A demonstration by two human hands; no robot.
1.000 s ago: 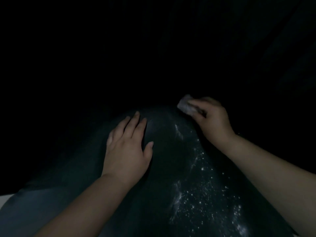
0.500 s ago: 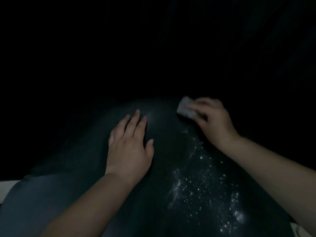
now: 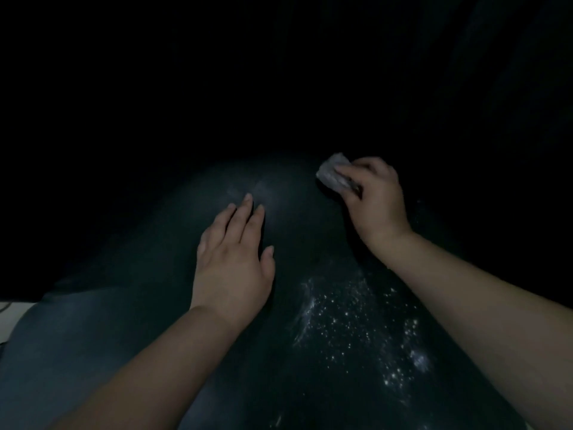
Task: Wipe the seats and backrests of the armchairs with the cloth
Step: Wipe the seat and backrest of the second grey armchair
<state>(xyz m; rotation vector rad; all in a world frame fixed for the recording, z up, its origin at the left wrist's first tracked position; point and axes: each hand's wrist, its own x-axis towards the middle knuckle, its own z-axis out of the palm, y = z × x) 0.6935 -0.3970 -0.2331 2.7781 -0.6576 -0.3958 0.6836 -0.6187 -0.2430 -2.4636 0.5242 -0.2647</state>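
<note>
on the dark, smooth, rounded armchair cushion (image 3: 310, 243), the left hand (image 3: 232, 262) lies flat with fingers straight; the right hand (image 3: 376, 200) grips a small crumpled pale-grey cloth (image 3: 333, 176) at its far edge, above white speckles (image 3: 356, 324).

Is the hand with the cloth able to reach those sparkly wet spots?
Probably yes. The right hand grips the cloth just beyond the wet spots on the dark chair, with nothing between them.

The dark armchair surface (image 3: 310, 259) lies open between the left hand (image 3: 231, 268), pressed flat on it, and the right hand (image 3: 376, 201). White specks (image 3: 356, 330) dot the near right. Beyond, darkness hides everything.
</note>
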